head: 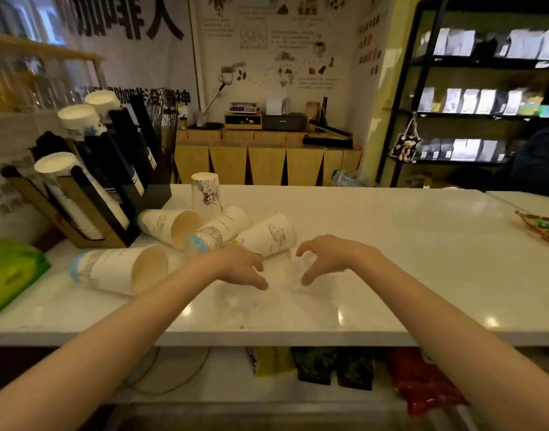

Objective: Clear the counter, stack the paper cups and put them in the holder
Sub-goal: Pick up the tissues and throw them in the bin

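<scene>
Head view blurs the spot between our hands; something clear may lie there, we cannot tell. Left hand and right hand hover over the table, grip wide, holding nothing. Cups lie toppled just behind the left hand, holder far left.

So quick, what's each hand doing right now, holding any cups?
Left hand: open, fingers spread, holding nothing.
Right hand: open, fingers curled, holding nothing.
</scene>
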Available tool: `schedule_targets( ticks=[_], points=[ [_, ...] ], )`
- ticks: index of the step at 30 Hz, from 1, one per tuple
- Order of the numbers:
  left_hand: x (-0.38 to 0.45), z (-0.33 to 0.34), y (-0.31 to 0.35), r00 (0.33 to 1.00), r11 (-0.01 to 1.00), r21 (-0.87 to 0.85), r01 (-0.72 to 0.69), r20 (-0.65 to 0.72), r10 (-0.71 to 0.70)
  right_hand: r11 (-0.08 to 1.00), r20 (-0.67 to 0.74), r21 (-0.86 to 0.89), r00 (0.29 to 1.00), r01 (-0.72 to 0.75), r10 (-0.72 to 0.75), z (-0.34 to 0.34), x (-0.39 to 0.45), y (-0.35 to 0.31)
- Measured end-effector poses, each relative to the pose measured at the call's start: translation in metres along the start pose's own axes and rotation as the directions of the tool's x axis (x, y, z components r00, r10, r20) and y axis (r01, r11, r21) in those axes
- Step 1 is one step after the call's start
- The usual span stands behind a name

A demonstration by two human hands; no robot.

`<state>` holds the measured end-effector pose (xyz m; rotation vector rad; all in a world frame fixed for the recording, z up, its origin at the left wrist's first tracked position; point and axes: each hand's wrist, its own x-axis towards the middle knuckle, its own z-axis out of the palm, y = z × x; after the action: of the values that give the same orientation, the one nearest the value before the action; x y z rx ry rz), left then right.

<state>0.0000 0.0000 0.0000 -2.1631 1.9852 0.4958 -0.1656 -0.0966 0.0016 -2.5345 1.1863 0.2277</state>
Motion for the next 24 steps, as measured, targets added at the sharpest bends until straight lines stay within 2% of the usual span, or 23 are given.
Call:
schedule_targets(
  ticks=[5,8,11,14,17,18,20,21,24],
  points=[
    [-0.001,0.026,0.001,0.995,0.999,0.003,-0.04,-0.091,0.04,0.996,-0.068,-0.086,0.997,0.022,-0.028,0.023,0.008,0.005],
    [-0.004,0.036,0.001,0.974,0.999,0.008,-0.046,-0.223,0.047,0.998,-0.152,-0.031,0.987,0.05,-0.054,0.031,0.012,0.01],
    [-0.007,0.045,-0.004,0.939,0.994,-0.085,-0.064,-0.344,0.031,0.994,-0.161,-0.001,0.981,0.107,-0.105,0.033,0.009,0.012],
    [-0.015,0.044,-0.01,0.906,0.96,-0.266,-0.089,-0.423,-0.033,0.983,-0.136,-0.008,0.974,0.181,-0.18,0.023,0.0,0.002],
    [-0.026,0.044,-0.016,0.898,0.877,-0.465,-0.119,-0.427,-0.105,0.966,0.055,0.118,0.969,0.232,-0.239,0.012,-0.016,-0.019],
    [-0.03,0.046,-0.019,0.901,0.817,-0.56,-0.135,-0.413,-0.134,0.953,0.148,0.186,0.952,0.238,-0.267,0.01,-0.022,-0.027],
    [-0.042,0.051,-0.025,0.923,0.62,-0.765,-0.177,-0.348,-0.165,0.913,0.296,0.323,0.89,0.248,-0.346,0.013,-0.034,-0.041],
    [-0.048,0.055,-0.028,0.94,0.542,-0.822,-0.174,-0.303,-0.158,0.897,0.355,0.366,0.854,0.247,-0.38,0.018,-0.039,-0.047],
    [-0.069,0.072,-0.039,0.986,0.419,-0.898,-0.132,-0.162,-0.037,0.888,0.494,0.386,0.756,0.251,-0.429,0.044,-0.044,-0.063]
  ],
)
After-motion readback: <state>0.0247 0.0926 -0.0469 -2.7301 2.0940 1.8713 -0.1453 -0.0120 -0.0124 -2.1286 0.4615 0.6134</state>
